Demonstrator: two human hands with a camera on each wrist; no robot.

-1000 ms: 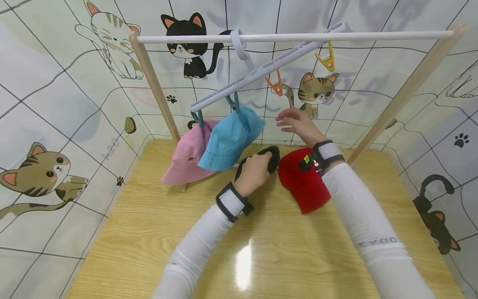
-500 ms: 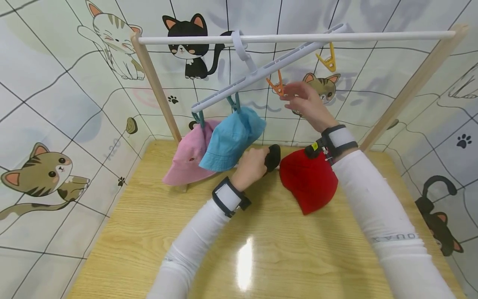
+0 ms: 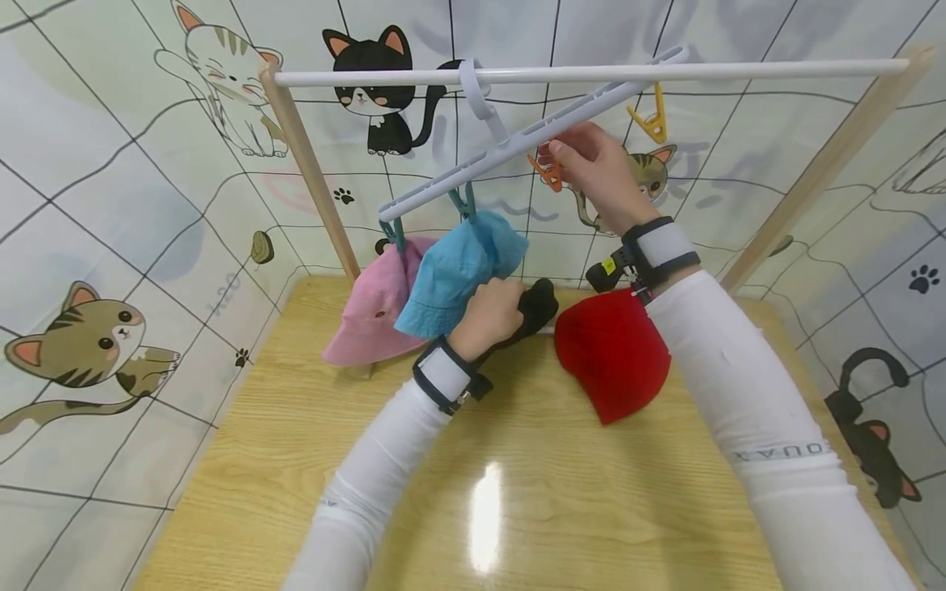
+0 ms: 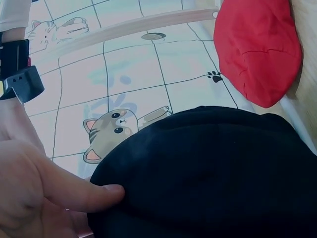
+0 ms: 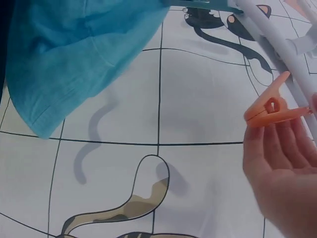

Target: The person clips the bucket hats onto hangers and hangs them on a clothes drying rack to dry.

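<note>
Over the table, my left hand (image 3: 489, 316) grips a black hat (image 3: 538, 308). The left wrist view has the thumb pressed on the edge of its dark cloth (image 4: 213, 168). My right hand (image 3: 602, 168) is raised under the right half of a white hanger (image 3: 510, 148). Its thumb and fingers pinch an orange clip (image 3: 548, 176), which hangs from the hanger with its mouth downward. Green clips hold a pink bucket hat (image 3: 373, 308) and a blue bucket hat (image 3: 451, 275) at the hanger's lower left end. On the table right of the black hat lies a red cap (image 3: 609, 353).
The hanger hooks over a white rail (image 3: 739, 72) between two wooden posts (image 3: 813, 172). A yellow clip (image 3: 653, 123) hangs at its higher right end. Behind the wooden table (image 3: 576, 492) stands a cat-patterned wall (image 3: 473, 25).
My right hand has risen from below the orange clip and taken hold of it. The left hand has shifted slightly, turning the black hat while keeping its grip.
</note>
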